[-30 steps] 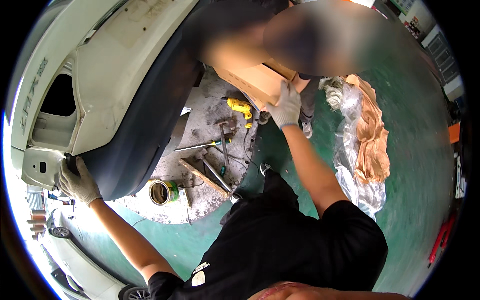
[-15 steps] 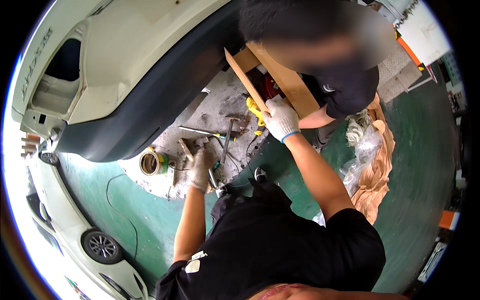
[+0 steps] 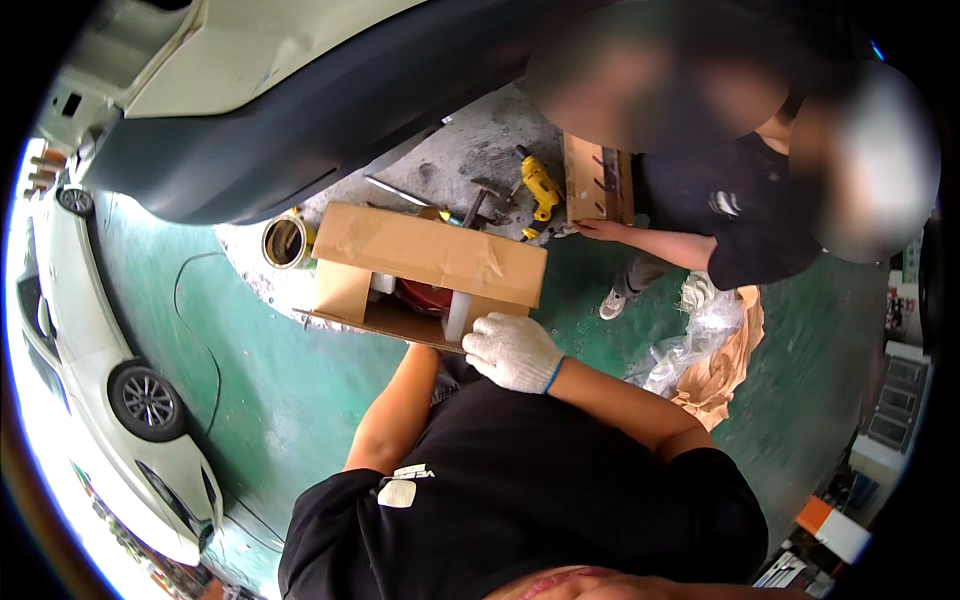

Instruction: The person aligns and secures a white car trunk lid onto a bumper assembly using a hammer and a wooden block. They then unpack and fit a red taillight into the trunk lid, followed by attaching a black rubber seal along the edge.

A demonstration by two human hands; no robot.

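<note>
An open cardboard box [image 3: 420, 245] hangs in front of my body with its flaps spread. A red object [image 3: 427, 296] lies inside, with white packing pieces [image 3: 457, 317] beside it. My right hand [image 3: 513, 352], in a white knit glove with a blue cuff, grips the box's near right edge with bent fingers. Behind the near flap my left hand is hidden; only its bare forearm [image 3: 395, 412] shows, reaching up to the box.
A co-worker's hand [image 3: 600, 229] touches a brown, box-like piece [image 3: 598, 185]. On the round grey platform [image 3: 425, 165] lie a yellow power tool [image 3: 541, 193], a hammer [image 3: 480, 200] and an open can [image 3: 288, 241]. Clear wrap and brown paper [image 3: 712, 370] lie right. Car bodywork [image 3: 290, 150] overhangs the platform.
The cardboard box has come from the platform's far right to in front of me. My right hand moved nearer with it. My left hand left the tools and went behind the box.
</note>
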